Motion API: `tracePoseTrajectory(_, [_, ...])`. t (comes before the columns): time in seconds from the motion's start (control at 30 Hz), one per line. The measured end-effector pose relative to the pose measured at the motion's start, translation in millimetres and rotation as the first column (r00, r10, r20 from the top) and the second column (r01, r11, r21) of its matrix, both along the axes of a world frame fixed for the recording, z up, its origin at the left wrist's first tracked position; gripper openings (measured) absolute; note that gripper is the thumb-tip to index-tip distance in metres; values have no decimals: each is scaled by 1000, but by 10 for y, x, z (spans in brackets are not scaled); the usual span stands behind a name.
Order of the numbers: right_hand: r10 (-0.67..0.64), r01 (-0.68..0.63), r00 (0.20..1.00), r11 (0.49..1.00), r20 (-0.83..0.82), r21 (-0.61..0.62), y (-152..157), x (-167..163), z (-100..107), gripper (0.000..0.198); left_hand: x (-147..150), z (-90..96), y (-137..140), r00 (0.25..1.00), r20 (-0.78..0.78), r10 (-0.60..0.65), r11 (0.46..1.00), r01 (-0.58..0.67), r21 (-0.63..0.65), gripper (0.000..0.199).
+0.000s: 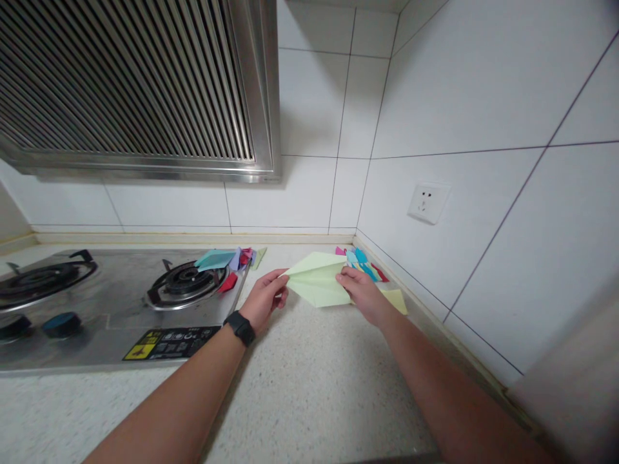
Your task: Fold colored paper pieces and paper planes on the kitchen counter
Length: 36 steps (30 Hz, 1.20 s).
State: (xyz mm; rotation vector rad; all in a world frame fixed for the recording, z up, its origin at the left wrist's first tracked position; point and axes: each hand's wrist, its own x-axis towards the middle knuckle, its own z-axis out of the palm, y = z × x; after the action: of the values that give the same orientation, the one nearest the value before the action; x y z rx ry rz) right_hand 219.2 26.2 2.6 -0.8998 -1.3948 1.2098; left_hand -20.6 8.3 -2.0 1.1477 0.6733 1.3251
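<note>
Between my two hands, a little above the counter, is a pale green sheet of folded paper (316,280) with creases running across it and a point at its left end. My left hand (265,298), below a black wristwatch, pinches that pointed end between thumb and fingers. On the opposite side, my right hand (360,293) grips the paper's right edge with the thumb on top. Beyond and beside the right hand lie folded papers in blue, pink and red (362,263), partly hidden. A yellow paper (395,300) rests by the right wrist.
A gas stove (120,309) with two burners occupies the left. Folded teal paper (215,259) and a red piece (228,282) lie at its right burner, beside purple paper (236,260). A range hood (261,164) hangs above. A socket (429,202) is on the right tiled wall.
</note>
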Motion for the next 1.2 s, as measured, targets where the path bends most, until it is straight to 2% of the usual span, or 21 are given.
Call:
tracePoseTrajectory(0.27, [-6,5,1000,998,26,66,7,12,6,19,14,22,-6,998,69,-3,1000,3,2,38])
tracePoseTrajectory(0.6, [-47,45,998,998,34,52,37,7,-19,21,2,-14,18,1000,5,31,999,-31,-15,37])
tracePoseTrajectory(0.77, [-22,21,999,999,23,46,44,10,-32,19,0,-42,42,996,-73,45,999,-46,-22,37])
tracePoseTrajectory(0.97, [-28,28,999,999,26,25,40,12,-27,17,2,-50,45,994,-89,63,998,-64,-10,39])
tracePoseTrajectory(1.2, [-13,13,1000,1000,25,19,16,4,-10,18,1,-36,19,992,-121,38,999,-36,22,39])
